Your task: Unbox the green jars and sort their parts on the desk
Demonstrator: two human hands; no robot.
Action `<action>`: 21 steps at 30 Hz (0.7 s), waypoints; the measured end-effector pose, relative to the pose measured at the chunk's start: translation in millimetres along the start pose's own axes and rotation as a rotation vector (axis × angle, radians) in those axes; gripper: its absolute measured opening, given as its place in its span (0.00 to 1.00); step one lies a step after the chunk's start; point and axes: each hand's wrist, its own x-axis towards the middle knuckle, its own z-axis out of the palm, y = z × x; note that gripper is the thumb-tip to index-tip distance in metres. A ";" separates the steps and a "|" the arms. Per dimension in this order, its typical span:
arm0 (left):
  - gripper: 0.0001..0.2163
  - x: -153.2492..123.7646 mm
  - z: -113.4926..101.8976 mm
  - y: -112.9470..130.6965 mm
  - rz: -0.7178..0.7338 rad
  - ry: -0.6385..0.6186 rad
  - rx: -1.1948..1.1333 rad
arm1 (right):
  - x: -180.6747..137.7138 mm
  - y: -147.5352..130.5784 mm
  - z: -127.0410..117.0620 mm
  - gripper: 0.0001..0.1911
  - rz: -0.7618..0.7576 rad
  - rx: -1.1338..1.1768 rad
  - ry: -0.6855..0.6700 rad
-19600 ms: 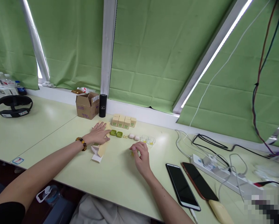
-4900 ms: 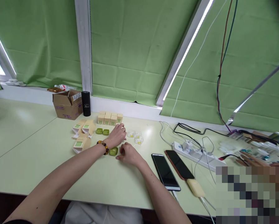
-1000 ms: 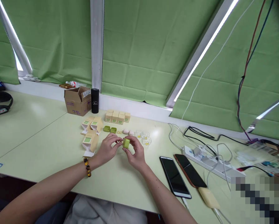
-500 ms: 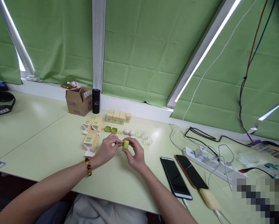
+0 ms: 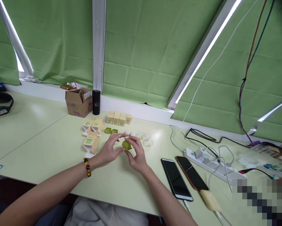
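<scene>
A small green case is held up just above the table between my two hands. My right hand grips it, thumb below and fingers along the top. On its other side, the thumb of my left hand presses against it, while the left fingers curve over with a gap beneath them. Just beyond lie two open green cases, pale pink pieces partly behind my fingers, and several clear cups with yellow bits. Opened cartons lie left of my left hand.
Several small closed cartons stand in a row farther back. A brown cardboard box and a black tumbler are behind on the left. To the right lie a white-edged phone, a second phone, a power strip and cables.
The green case has turned in my hands and shows a wider, rounder outline. My left fingers have spread from a pinch and lifted over it.
</scene>
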 end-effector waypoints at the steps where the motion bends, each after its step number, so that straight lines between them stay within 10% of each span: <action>1: 0.26 0.1 0.7 -2.0 -0.015 -0.017 -0.018 | -0.3 -0.1 0.1 0.31 -0.009 -0.004 -0.007; 21: 0.15 -3.6 5.3 2.9 0.077 0.057 0.137 | -1.5 3.7 0.1 0.14 -0.150 -0.419 0.181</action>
